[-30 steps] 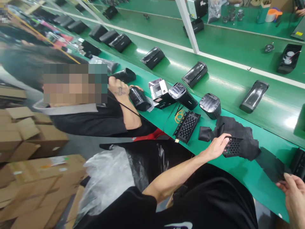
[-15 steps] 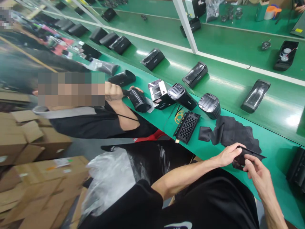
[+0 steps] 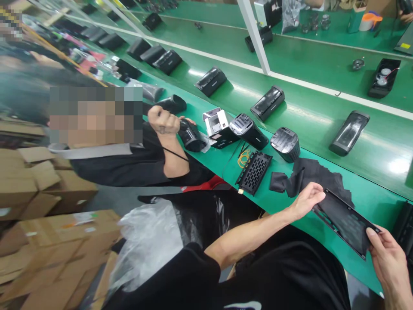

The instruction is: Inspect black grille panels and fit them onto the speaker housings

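Between my hands is a long black plastic panel [image 3: 346, 224], slanting down to the right above the green bench with its inner side facing me. My left hand [image 3: 309, 200] pinches its upper left end. At the lower right end, my right hand [image 3: 385, 254] grips with the thumb on top. Just beyond the panel lie overlapping pieces of thin black cloth [image 3: 322, 178]. To the left of the cloth, a black perforated speaker grille [image 3: 254, 172] rests on the bench beside a coil of yellow wire [image 3: 244, 158].
Black speaker housings [image 3: 285, 144] stand along the bench, and others lie on the green conveyor [image 3: 303, 99]. A co-worker [image 3: 135, 155] sits to my left holding a housing. A metal post [image 3: 254, 36] rises beyond. Cardboard boxes [image 3: 64, 241] and a plastic bag [image 3: 151, 241] are at lower left.
The panel has turned so its full length shows. My right hand has moved from its middle to the far right end. The co-worker's raised hand has shifted slightly up and right.
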`<state>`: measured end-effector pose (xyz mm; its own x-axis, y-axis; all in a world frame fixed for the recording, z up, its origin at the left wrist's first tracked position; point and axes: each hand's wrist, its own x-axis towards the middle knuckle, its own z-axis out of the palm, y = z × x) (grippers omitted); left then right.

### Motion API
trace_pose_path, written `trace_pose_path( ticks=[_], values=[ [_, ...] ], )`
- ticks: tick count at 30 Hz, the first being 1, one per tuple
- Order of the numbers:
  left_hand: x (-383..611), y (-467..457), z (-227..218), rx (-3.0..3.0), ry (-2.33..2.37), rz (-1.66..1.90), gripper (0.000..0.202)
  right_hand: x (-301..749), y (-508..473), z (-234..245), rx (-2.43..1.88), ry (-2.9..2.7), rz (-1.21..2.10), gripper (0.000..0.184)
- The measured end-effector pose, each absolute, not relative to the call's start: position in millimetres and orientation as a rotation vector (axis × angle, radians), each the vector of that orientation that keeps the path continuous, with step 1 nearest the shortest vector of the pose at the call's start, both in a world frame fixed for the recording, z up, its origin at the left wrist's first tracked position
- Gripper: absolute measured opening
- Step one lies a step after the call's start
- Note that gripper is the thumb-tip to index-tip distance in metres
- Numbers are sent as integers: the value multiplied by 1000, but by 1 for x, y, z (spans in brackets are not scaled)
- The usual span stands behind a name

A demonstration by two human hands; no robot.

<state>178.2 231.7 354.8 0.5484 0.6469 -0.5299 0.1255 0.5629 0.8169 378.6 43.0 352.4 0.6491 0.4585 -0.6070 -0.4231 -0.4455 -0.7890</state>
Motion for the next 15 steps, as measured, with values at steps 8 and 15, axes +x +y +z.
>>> trace_pose_path(
  ticks=[8,15],
  values=[
    [182,243,358,1600,1068,275,17,372,55,369,-1989,-139,774,69],
    [187,242,355,1769,1168,51,22,353,62,369,-2020,-253,738,64]
  ],
)
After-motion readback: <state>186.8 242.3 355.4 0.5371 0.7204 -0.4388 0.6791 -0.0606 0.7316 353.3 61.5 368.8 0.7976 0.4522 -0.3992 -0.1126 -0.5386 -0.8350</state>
